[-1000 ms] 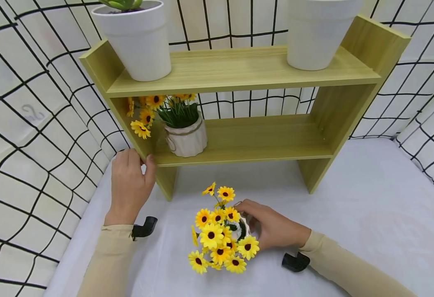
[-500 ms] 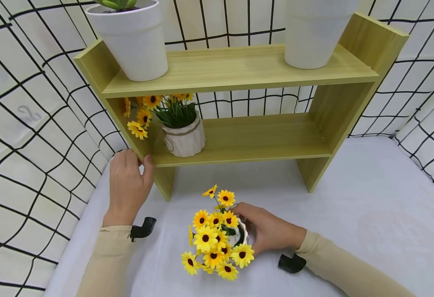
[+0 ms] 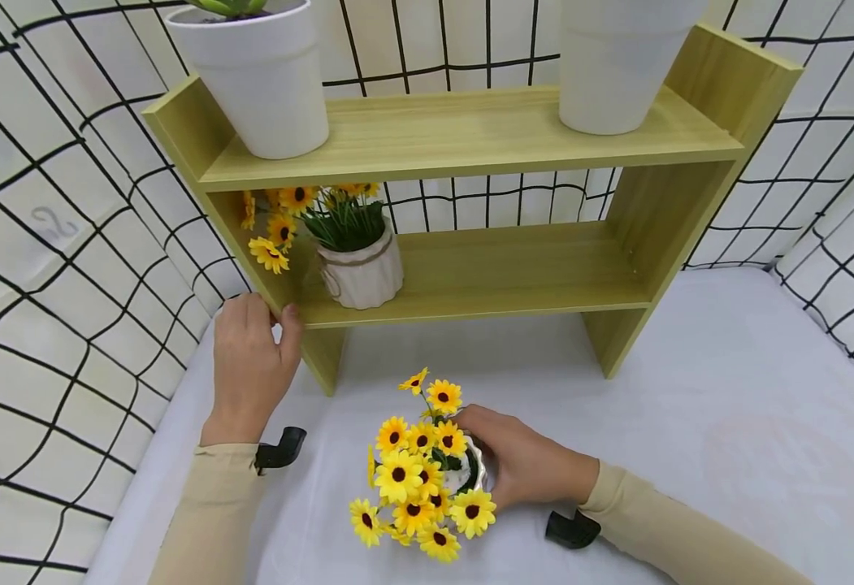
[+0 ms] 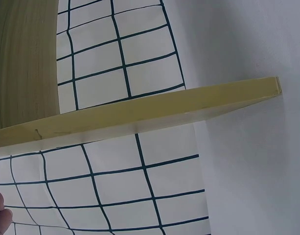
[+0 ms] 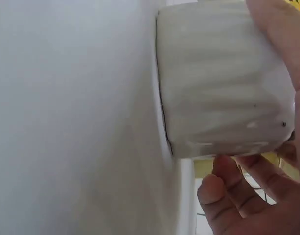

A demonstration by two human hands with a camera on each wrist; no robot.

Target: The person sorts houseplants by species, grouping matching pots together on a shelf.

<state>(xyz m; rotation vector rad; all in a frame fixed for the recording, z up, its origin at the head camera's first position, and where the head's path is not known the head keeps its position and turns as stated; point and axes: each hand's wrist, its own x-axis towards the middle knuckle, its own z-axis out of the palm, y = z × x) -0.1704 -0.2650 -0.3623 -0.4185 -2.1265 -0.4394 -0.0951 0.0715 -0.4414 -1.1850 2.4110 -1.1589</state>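
A potted bunch of yellow artificial sunflowers [image 3: 399, 476] stands on the white table in front of the shelf. My right hand [image 3: 525, 459] grips its whitish fluted pot [image 5: 218, 81] from the right; in the right wrist view the thumb lies on one side and the fingers on the other. The pot's base meets the table cloth there. My left hand [image 3: 253, 361] holds the lower front edge of the wooden shelf's [image 3: 507, 276] left side panel, thumb in front. In the left wrist view only fingertips [image 4: 0, 215] show, beside that panel [image 4: 140, 110].
On the shelf's lower board, at its left end, stands another pot of sunflowers [image 3: 363, 268]. Two tall white pots, left [image 3: 258, 81] and right [image 3: 613, 73], stand on the upper board. Black wire grid [image 3: 54, 268] walls enclose the back and sides.
My right hand and the potted sunflowers have shifted slightly left and nearer to me. The view has drifted a little; my left hand keeps its place at the shelf.
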